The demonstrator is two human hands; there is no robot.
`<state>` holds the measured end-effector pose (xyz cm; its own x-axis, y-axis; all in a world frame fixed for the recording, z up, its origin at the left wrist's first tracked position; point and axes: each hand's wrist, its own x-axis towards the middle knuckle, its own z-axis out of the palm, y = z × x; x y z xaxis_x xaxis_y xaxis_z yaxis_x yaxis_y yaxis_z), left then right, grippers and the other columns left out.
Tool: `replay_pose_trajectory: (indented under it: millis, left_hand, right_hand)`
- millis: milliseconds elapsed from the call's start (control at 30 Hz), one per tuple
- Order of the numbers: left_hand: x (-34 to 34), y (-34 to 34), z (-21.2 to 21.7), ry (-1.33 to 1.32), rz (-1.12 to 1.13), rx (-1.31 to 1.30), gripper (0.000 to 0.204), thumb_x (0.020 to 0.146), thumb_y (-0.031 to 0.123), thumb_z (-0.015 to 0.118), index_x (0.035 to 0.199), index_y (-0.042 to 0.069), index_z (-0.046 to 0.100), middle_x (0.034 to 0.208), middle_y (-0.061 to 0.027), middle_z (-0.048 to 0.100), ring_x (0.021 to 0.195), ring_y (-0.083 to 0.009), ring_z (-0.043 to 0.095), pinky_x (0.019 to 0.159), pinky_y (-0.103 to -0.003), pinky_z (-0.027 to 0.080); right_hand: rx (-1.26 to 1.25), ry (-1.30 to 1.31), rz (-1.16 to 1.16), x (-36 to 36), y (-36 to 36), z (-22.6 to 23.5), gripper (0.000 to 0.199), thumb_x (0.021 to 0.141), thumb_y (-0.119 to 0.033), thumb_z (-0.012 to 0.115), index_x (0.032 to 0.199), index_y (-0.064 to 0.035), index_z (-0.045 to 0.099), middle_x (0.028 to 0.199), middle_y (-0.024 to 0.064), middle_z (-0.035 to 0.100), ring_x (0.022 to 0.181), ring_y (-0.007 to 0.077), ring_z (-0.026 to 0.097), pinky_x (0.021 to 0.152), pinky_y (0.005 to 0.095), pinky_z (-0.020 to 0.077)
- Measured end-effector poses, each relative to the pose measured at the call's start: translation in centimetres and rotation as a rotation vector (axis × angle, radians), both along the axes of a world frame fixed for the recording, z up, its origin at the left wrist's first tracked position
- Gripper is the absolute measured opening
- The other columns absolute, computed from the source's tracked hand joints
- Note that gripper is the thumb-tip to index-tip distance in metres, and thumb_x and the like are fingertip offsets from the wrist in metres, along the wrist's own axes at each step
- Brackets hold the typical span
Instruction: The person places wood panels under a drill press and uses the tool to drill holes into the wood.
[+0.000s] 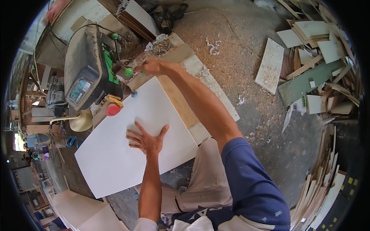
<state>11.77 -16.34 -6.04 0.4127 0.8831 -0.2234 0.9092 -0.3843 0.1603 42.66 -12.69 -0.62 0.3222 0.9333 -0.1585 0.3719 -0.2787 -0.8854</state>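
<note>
A large white board [115, 154] lies under the head of a drill press [83, 67] with a dark, dusty housing. My left hand [146, 140] rests flat on the board, fingers spread. My right arm reaches forward to the press, and my right hand [153, 67] is closed round one of its feed handles; a bit of green shows at the fingers. Another green handle knob [128, 72] sticks out just left of that hand. Below the head, a small blue-grey bit [134, 94] meets the board near its far corner. A red stop button [112, 110] sits on the yellow switch box.
Wooden planks [175, 96] run beneath the board's right side. Sawdust covers the floor [219, 42]. Board offcuts [312, 65] are heaped at the far right, and more strips [322, 188] stand at the lower right. A cream lamp [81, 120] is beside the press.
</note>
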Motion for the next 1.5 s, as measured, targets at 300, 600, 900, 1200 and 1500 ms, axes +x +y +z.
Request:
replay_pose_trajectory:
  millis: [300, 600, 900, 1200, 1500]
  left_hand:
    - [-0.1, 0.4, -0.3, -0.004, -0.024, 0.046, 0.15, 0.056, 0.095, 0.063, 0.162, 0.014, -0.005, 0.16, -0.0385, -0.012, 0.148, -0.0549, -0.017, 0.113, -0.073, -0.008]
    - [0.0, -0.1, 0.2, 0.007, 0.008, 0.011, 0.15, 0.056, 0.095, 0.064, 0.162, 0.013, -0.004, 0.16, -0.0378, -0.013, 0.148, -0.0534, -0.017, 0.114, -0.072, -0.009]
    - [1.4, -0.3, -0.6, -0.068, -0.033, 0.041, 0.149, 0.056, 0.093, 0.066, 0.162, 0.015, -0.003, 0.16, -0.0377, -0.012, 0.148, -0.0534, -0.017, 0.113, -0.073, -0.008]
    - [-0.9, 0.1, 0.2, 0.035, 0.03, 0.04, 0.148, 0.058, 0.092, 0.066, 0.162, 0.013, -0.004, 0.161, -0.0375, -0.011, 0.148, -0.0549, -0.014, 0.114, -0.072, -0.007]
    - [-0.2, 0.2, 1.0, 0.064, 0.041, 0.017, 0.148, 0.059, 0.093, 0.063, 0.162, 0.012, -0.005, 0.16, -0.0373, -0.011, 0.148, -0.0553, -0.016, 0.115, -0.07, -0.009]
  right_hand:
    - [0.023, 0.097, 0.018, -0.2, -0.4, 0.2, 0.067, 0.092, -0.06, 0.05, 0.141, -0.0159, 0.059, 0.132, 0.0231, 0.063, 0.119, 0.0324, 0.063, 0.107, 0.047, 0.0429]
    - [0.002, 0.156, -0.007, 0.1, 0.0, -0.5, 0.064, 0.094, -0.061, 0.049, 0.142, -0.0212, 0.059, 0.14, 0.0209, 0.057, 0.118, 0.0329, 0.064, 0.108, 0.0467, 0.0426]
    - [0.097, 0.173, 0.045, 1.8, 0.3, -3.8, 0.058, 0.097, -0.055, 0.048, 0.142, -0.0209, 0.059, 0.141, 0.0186, 0.058, 0.112, 0.0292, 0.066, 0.105, 0.0452, 0.0447]
    - [0.094, 0.203, -0.057, -0.8, 0.0, 1.0, 0.076, 0.095, -0.065, 0.046, 0.141, -0.0061, 0.058, 0.143, 0.0234, 0.055, 0.133, 0.0346, 0.052, 0.113, 0.0421, 0.0365]
    - [0.688, 0.633, -0.109, 0.1, 3.5, 5.7, 0.078, 0.1, -0.063, 0.032, 0.129, 0.0021, 0.064, 0.126, 0.0193, 0.067, 0.116, 0.0313, 0.06, 0.104, 0.0437, 0.041]
